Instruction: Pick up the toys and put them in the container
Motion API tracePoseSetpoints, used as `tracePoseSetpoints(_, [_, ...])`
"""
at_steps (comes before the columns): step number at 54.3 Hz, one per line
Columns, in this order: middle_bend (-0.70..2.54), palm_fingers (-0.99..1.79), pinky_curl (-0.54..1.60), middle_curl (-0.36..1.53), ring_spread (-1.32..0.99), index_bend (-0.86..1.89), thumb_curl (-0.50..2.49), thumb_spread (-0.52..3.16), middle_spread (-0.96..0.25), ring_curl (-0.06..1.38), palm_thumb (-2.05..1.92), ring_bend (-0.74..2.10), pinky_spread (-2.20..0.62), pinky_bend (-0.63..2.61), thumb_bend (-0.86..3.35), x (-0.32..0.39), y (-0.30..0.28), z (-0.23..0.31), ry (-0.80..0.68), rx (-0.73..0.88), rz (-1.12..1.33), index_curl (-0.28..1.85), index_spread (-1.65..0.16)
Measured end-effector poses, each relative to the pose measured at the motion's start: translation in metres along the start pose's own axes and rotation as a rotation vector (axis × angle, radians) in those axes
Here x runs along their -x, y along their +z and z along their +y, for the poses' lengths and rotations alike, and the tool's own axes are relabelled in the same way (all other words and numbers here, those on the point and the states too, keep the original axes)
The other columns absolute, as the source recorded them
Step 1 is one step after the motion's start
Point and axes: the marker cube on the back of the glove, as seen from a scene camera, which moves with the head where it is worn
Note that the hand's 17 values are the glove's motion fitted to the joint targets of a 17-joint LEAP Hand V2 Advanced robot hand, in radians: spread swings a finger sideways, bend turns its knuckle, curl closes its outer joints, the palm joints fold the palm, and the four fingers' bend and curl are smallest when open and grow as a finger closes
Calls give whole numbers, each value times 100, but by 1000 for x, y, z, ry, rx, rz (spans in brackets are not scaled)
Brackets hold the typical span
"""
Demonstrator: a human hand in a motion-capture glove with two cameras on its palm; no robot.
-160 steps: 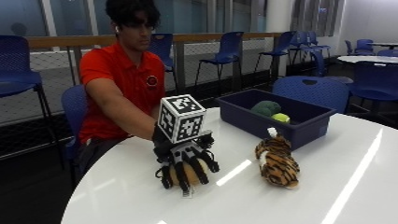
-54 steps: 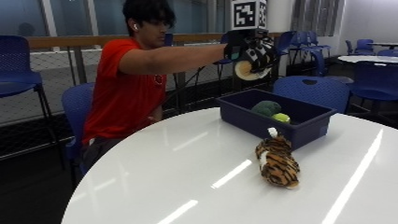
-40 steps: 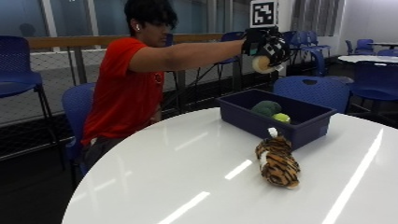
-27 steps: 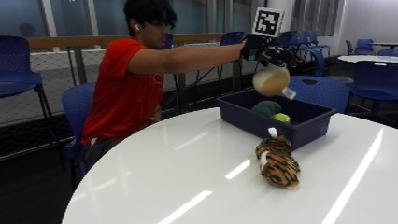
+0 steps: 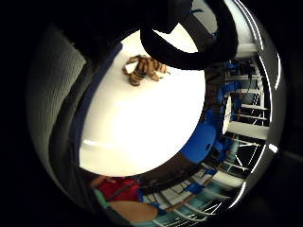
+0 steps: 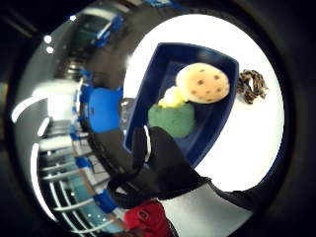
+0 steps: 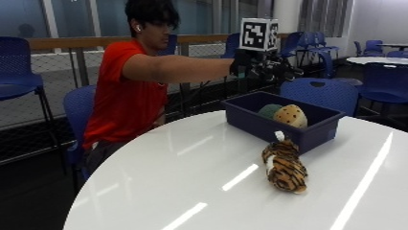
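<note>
Since half a second ago the spotted toy [image 7: 290, 115] has dropped from the gloved right hand [image 7: 261, 67] into the blue container [image 7: 255, 120]. The hand hovers above, released. Next: the tiger toy [image 7: 285, 165], at the container's 6 o'clock; grasp mid-body.

We see bin [image 7: 275, 125] on far side of desk [image 7: 191, 191]. Two soft toys [image 7: 290, 115] lie in bin, side by side. Tiger toy [image 7: 285, 165] on desk, just before bin. Our grip [image 7: 265, 67] up above bin.
</note>
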Motion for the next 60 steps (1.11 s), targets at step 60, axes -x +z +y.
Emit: tracePoseSetpoints(60, [12,-12,30,22,1,20,26,116,-7,28,-5,18,11,78,-5,-147,130,-81,256,44,-112,33,-38])
